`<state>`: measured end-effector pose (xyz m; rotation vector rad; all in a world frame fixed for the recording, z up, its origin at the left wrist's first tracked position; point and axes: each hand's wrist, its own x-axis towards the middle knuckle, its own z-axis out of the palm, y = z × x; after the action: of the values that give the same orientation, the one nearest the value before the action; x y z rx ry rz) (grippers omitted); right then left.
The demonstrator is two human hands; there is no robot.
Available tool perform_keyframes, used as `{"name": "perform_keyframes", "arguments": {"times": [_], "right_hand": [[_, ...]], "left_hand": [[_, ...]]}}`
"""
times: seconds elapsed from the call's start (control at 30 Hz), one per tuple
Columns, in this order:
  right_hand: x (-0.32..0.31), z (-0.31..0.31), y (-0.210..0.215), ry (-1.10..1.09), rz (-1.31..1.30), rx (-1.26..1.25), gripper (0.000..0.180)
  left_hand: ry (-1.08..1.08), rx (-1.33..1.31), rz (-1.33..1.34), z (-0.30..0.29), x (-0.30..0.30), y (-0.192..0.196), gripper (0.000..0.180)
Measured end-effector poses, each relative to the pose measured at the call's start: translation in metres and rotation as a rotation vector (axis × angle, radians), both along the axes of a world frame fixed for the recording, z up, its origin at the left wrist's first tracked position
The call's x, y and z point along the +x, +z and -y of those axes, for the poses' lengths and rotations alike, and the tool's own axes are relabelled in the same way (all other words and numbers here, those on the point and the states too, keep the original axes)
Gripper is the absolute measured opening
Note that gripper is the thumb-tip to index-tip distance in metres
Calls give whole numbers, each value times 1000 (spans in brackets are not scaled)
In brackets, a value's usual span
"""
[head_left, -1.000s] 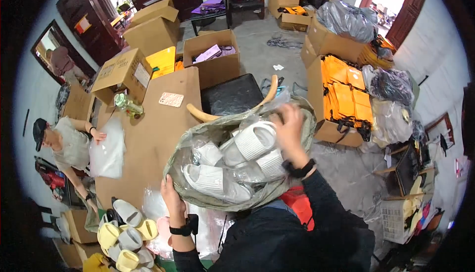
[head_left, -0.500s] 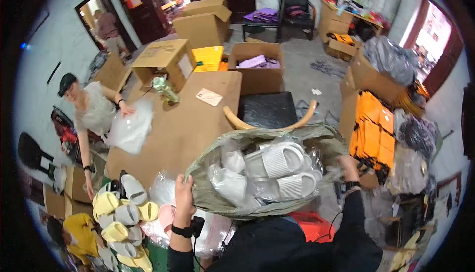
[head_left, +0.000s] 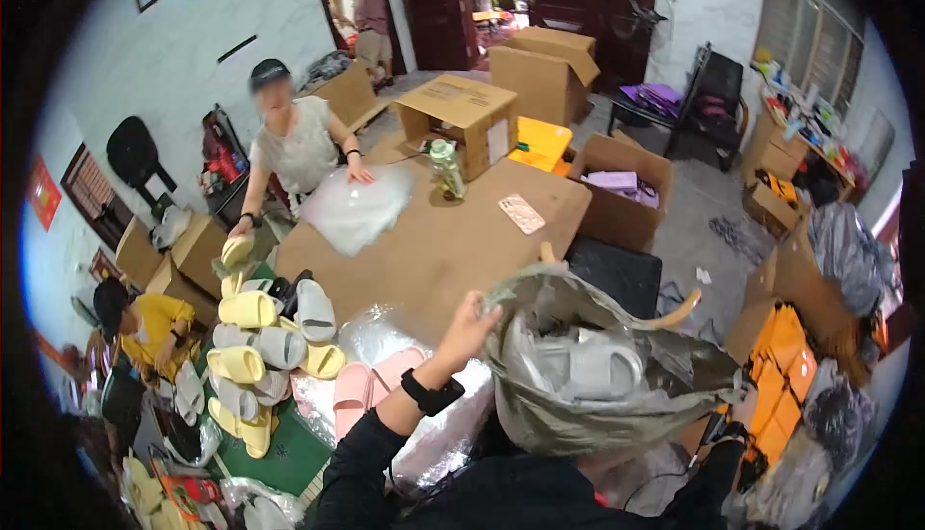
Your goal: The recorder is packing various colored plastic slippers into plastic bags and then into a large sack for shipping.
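Note:
I hold a large grey-green plastic bag [head_left: 597, 414] in front of me, with several pale grey slippers [head_left: 588, 366] inside it. My left hand [head_left: 469, 323] grips the bag's rim on its left side, over the edge of the brown table [head_left: 434, 241]. At the bag's lower right, my right hand [head_left: 744, 403] holds that side, partly hidden behind the plastic. A pair of pink slippers [head_left: 371, 385] in clear wrap lies just left of my left forearm.
Yellow and grey slippers [head_left: 260, 337] are heaped at the table's left end. A co-worker [head_left: 299, 145] across the table presses on a clear plastic bag [head_left: 352, 212]. A green bottle [head_left: 446, 169], cardboard boxes [head_left: 462, 116] and orange packs [head_left: 785, 376] surround the table. A person in yellow [head_left: 145, 323] sits low left.
My view has swung left, so the bag now sits lower right. My right hand left the bag's inside and went to its right side. My left hand stays on the rim.

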<state>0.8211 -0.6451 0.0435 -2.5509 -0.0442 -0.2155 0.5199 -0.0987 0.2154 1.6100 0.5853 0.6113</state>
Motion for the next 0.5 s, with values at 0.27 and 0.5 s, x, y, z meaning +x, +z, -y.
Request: {"name": "perform_keyframes", "arguments": {"times": [0.27,0.5], "right_hand": [[-3,-97,-4,238,-569,1091,32],[-139,-226,83,267,457,195,31]], "left_hand": [[6,-380,135,8,9,-48,29],[119,-330,163,11,-6,-55,37]]}}
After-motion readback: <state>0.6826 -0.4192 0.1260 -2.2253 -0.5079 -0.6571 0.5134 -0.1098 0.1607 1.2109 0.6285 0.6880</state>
